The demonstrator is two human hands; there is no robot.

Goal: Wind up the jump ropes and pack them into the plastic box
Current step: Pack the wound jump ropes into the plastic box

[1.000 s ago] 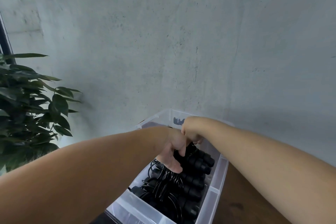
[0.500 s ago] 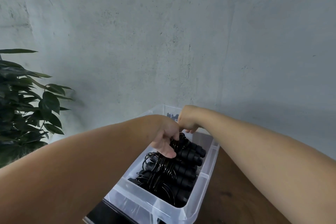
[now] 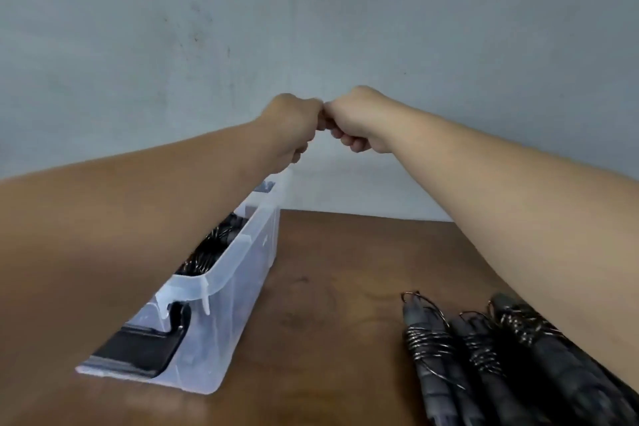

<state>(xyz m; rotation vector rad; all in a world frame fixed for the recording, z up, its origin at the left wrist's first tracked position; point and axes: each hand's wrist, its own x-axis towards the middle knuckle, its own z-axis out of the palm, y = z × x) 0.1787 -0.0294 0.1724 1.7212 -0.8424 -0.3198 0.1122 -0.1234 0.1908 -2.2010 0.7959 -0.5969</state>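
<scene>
Jump ropes wound at 5 o'clock, box at 8. Both hands fisted, empty as far as I see; coils may unwind when grabbed.

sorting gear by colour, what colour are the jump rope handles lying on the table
Black, with dark wire cord wound round them: the wound jump ropes, clearest in the head view.

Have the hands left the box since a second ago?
Yes. Left hand and right hand were down among the ropes in the plastic box; now they are raised above its far end, fists together against the wall.
</scene>
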